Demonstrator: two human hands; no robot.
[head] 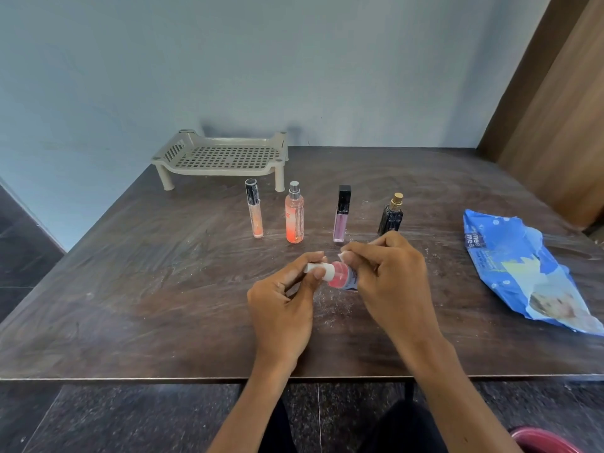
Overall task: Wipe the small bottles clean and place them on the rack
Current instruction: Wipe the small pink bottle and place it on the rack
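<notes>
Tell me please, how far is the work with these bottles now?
Done: nothing, the rack holds no bottle. In hand: left hand and right hand hold the pink bottle, a white wipe scrap in the right. Left: clear tube, orange spray bottle, purple tube and dark bottle stand unracked.

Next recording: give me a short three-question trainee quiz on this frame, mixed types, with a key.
1. True or false: the rack holds no bottle yet.
2. How many bottles stand untouched on the table?
3. Fill in: the left hand grips the pink bottle's ____ cap while the right hand holds its body.
Key: 1 true; 2 four (clear tube, orange spray bottle, purple gloss tube, dark bottle); 3 white.
</notes>
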